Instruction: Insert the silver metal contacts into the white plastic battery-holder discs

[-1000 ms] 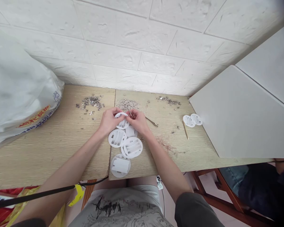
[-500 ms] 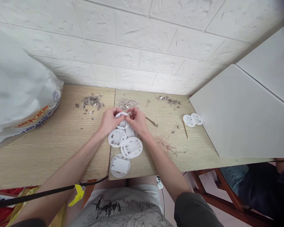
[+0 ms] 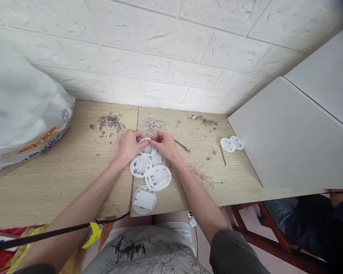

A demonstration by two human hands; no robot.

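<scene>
My left hand (image 3: 130, 145) is closed on the edge of a round white plastic battery holder (image 3: 146, 148), thumb on top. From the other side, my right hand (image 3: 165, 145) pinches thin metal tweezers (image 3: 183, 145). Their slim tip lies at the holder's far edge, and the back end sticks out past the right hand. Whether the tip grips a small part is too fine to see. Nearer to me, more round holders lie overlapping: one with slots up (image 3: 141, 166), another (image 3: 159, 177) beside it, and one flat side up (image 3: 144, 199).
Small metal contacts lie in a left pile (image 3: 110, 121), a middle pile (image 3: 153, 125) and a right pile (image 3: 204, 121) near the wall. Two holders (image 3: 231, 144) and a thin stick (image 3: 223, 156) lie by a white panel (image 3: 286, 140). A white bag (image 3: 25, 110) stands left.
The tweezers' tip has swung down from pointing upward to lying low at the holder's far edge. Both hands stay around the same holder.
</scene>
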